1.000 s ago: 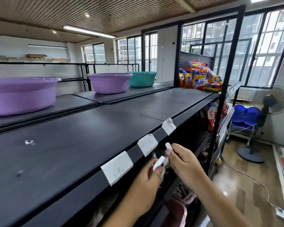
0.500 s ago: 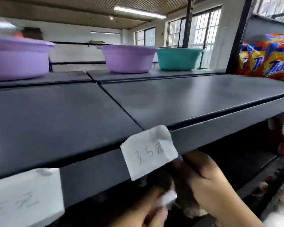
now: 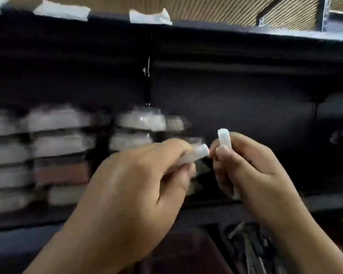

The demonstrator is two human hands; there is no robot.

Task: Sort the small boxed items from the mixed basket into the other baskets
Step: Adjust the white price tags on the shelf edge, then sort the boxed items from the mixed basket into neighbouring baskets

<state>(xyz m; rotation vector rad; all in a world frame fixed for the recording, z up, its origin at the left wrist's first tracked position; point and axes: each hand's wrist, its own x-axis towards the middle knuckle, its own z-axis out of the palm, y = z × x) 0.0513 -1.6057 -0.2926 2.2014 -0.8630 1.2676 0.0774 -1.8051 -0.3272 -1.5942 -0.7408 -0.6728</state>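
Note:
My left hand (image 3: 135, 180) grips a small white box (image 3: 200, 152) whose end sticks out past my fingers toward the right. My right hand (image 3: 246, 167) pinches a second small white box (image 3: 223, 138), held nearly upright between thumb and fingers. The two boxes almost meet in front of a dark shelf opening. No sorting basket is plainly visible; the picture is blurred.
The black shelf edge (image 3: 206, 30) with white paper price tags (image 3: 149, 15) runs across the top. Stacks of packaged goods (image 3: 55, 147) fill the lower shelf at left. A dark container with long dark items (image 3: 249, 248) sits low at right.
The view has dropped from above the top shelf to below its edge. Both hands, each still holding a white box, now show fully in front of the lower shelf.

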